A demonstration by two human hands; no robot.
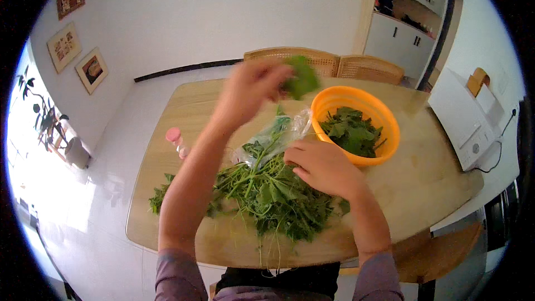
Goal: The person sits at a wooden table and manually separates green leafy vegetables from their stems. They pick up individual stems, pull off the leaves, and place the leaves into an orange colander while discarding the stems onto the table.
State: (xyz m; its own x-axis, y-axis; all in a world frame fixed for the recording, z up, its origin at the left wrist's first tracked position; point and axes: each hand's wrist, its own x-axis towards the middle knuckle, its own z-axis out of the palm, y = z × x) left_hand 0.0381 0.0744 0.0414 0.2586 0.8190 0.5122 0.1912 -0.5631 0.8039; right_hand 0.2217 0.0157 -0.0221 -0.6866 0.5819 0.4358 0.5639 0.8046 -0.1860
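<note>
My left hand (255,88) is raised over the far middle of the table and pinches a green leaf (304,78), blurred by motion. Just left of an orange plastic basket (388,133) hangs my right hand (319,165), fingers curled, above a large heap of leafy green stems (280,196). Whether it grips a stem is hidden. Picked leaves (353,131) lie in the basket. A clear plastic bag (267,136) with greens in it lies behind the heap. More leaves (158,198) are partly covered by my left forearm.
The wooden table (426,175) carries a pink-capped container (174,135) at left and a white appliance (468,121) with a cord at right. Woven-back chairs (292,54) stand at the far edge, another chair (443,255) at the near right.
</note>
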